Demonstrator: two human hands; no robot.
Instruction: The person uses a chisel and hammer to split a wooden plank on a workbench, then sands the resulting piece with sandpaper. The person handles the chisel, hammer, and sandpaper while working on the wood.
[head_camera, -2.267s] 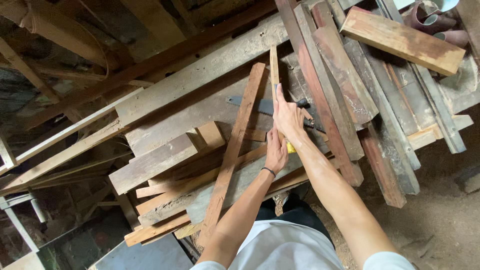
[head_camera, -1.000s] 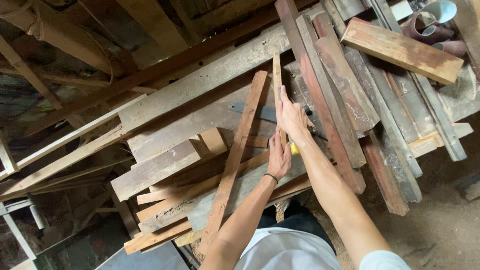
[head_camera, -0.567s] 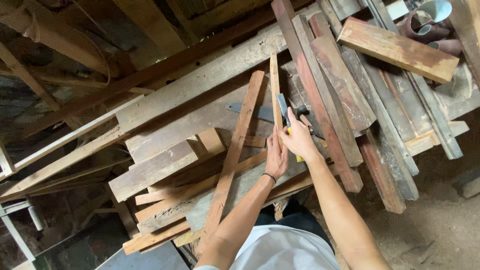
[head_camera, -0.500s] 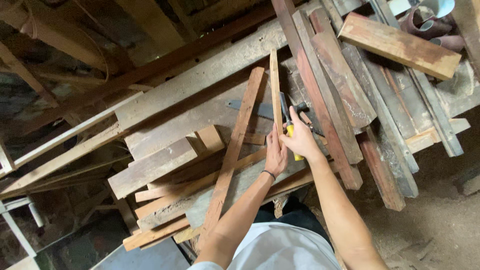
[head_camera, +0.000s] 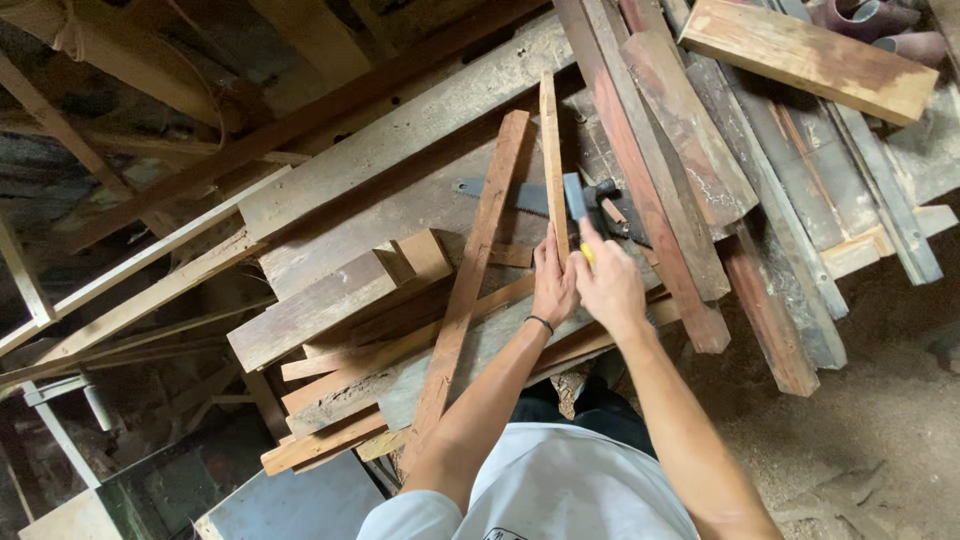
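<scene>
My left hand (head_camera: 552, 288) grips the near end of a thin pale wooden strip (head_camera: 549, 150) that lies lengthwise over the plank pile. Right beside it, my right hand (head_camera: 610, 288) is closed on a yellow-handled tool (head_camera: 576, 205) whose flat grey blade points away from me, along the strip's right side. A hand saw (head_camera: 500, 194) with a dark handle lies flat across the boards just behind the blade. A longer reddish batten (head_camera: 470, 280) slants to the left of the strip.
A workbench is heaped with weathered planks (head_camera: 400, 130). Reddish boards (head_camera: 650, 170) lean on the right, with a short thick block (head_camera: 810, 55) on top. There is a dirt floor (head_camera: 880, 400) at right, and timber rails (head_camera: 130, 300) and a grey sheet (head_camera: 290, 500) at left.
My right hand left the upper part of the strip, drew back toward me and now holds the yellow-handled tool with its blade raised beside the strip. The left hand stayed put.
</scene>
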